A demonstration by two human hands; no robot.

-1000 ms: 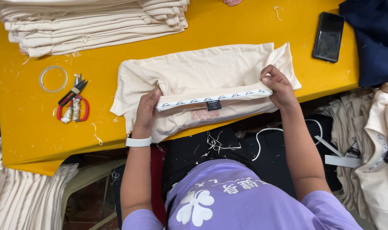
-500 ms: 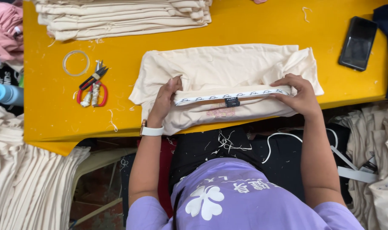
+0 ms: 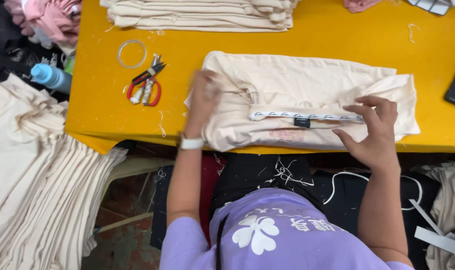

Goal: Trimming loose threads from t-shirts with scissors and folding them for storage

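Spanning most of the frame, the yellow table [image 3: 337, 45] carries a folded cream garment [image 3: 307, 90] at centre, its white patterned waistband [image 3: 307, 116] along the near fold. Smoothing it well seems to call for flat palms pressing outward evenly. The left hand [image 3: 203, 97], blurred, lies open on its left end; the right hand [image 3: 375, 131], fingers spread, rests open at the waistband's right end.

One folded cream garment [image 3: 307, 90], one thread snips [image 3: 146, 86], one tape ring [image 3: 132, 53], one bottle [image 3: 50, 77]
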